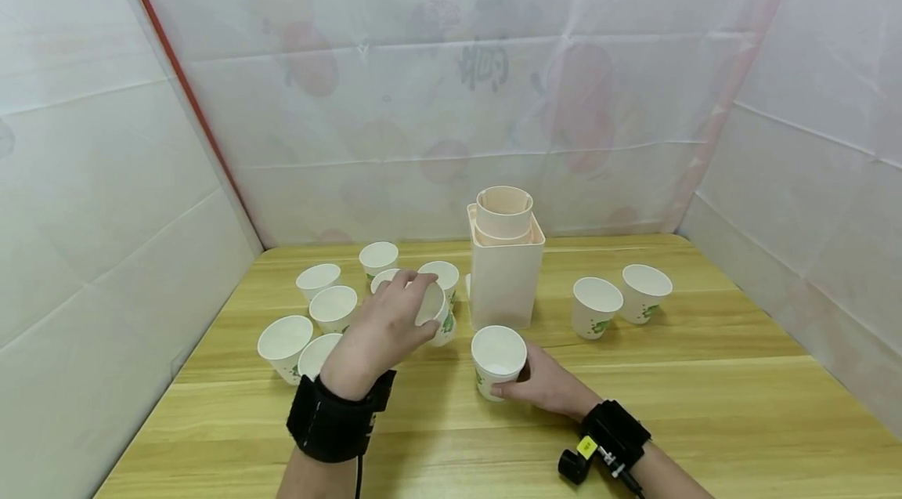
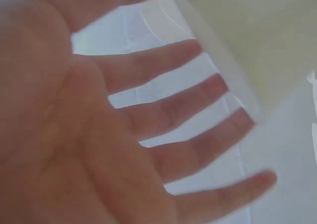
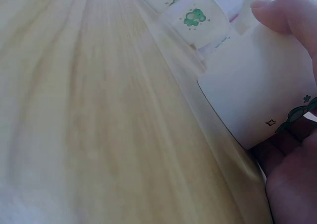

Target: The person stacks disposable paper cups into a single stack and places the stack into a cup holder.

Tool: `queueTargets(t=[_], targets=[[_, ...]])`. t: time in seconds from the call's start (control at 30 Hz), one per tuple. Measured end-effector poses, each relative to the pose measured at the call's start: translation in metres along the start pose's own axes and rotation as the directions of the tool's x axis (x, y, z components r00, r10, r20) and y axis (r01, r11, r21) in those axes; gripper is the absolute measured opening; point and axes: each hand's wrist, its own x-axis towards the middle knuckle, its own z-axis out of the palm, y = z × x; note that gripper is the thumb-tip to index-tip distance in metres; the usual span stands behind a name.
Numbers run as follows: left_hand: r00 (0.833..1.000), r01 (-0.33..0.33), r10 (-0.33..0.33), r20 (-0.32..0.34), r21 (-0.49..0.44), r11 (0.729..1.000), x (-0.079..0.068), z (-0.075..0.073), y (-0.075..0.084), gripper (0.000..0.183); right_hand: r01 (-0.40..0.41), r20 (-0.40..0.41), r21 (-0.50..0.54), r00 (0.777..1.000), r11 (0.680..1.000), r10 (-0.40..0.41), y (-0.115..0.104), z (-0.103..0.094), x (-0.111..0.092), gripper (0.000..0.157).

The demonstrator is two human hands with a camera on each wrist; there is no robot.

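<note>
Left hand (image 1: 384, 324) is pinching a tilted paper cup (image 1: 440, 309) near its rim between thumb and fingers, beside a cluster of similar cups (image 1: 333, 305). Right hand (image 1: 553, 383) is gripping a green-printed paper cup (image 1: 496, 362) round its side, holding it upright just in front of a cream box-shaped holder (image 1: 502, 287). Two more cups (image 1: 595, 312) are standing right of the holder on the wood-grain table (image 1: 437, 444).

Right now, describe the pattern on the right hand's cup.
White cup with green print and a dark star outline; clearest in the right wrist view.
</note>
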Motion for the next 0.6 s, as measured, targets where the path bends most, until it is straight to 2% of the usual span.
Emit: queueTargets(t=[0.13,0.23,0.4,0.6], targets=[[0.999,-0.034,0.029,-0.045,-0.119,0.992,0.002,-0.001,0.006,0.052,-0.008,0.004,0.014,1.000,1.000,0.008,0.000,0.000,0.000,0.061],[0.994,-0.077,0.063,-0.089,-0.162,0.984,0.003,-0.001,0.010,0.051,-0.010,0.003,0.019,1.000,1.000,0.010,0.000,0.000,0.000,0.061],[0.976,-0.182,0.155,-0.154,-0.181,0.966,0.006,-0.001,0.016,0.051,-0.010,0.004,0.013,1.000,1.000,0.010,-0.001,0.000,0.000,0.061],[0.947,-0.305,0.278,-0.158,-0.182,0.935,0.009,0.005,0.025,0.051,0.000,0.026,0.026,1.000,1.000,-0.001,-0.002,-0.001,0.000,0.057]])
